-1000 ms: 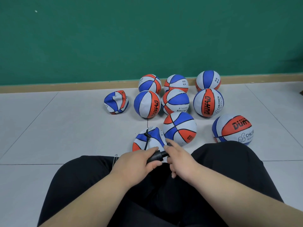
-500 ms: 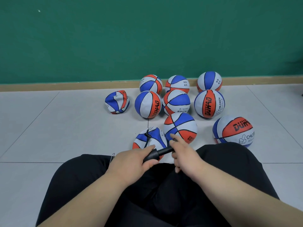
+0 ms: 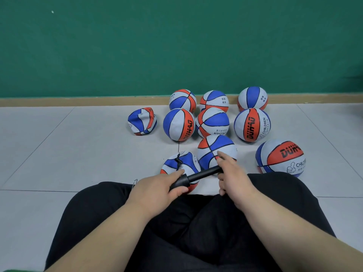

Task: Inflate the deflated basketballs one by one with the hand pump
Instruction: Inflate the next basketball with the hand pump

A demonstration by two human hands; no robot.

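So the black plastic hand pump (image 3: 200, 174) sits crosswise just above the person's knees, with its thin rod pulled well out of the fatter barrel. The left hand (image 3: 157, 187) has its grip clamped round the barrel. The right hand (image 3: 233, 173) has its grip closed on the handle end, index finger poking forward.

Right under the pump is a half-filled blue, white and orange rubber basketball (image 3: 182, 165) on the light grey tiled floor (image 3: 78, 154), tucked against the black trousers (image 3: 196, 222). It looks soft and a bit creased on top, and a short black hose (image 3: 178, 162) is stuck into it there.

Count time, ten balls total, all in the same colours:
- eight round, full basketballs (image 3: 252, 124): three in a row along the tan baseboard (image 3: 78, 101) at the floor's far edge under the green wall (image 3: 176, 46), three just in front of those, one touching the back of the soft ball, and one near the right knee
- one soft ball on the pump
- one crumpled flat basketball (image 3: 142, 123) at the left end of the second row, a little apart

One pump.
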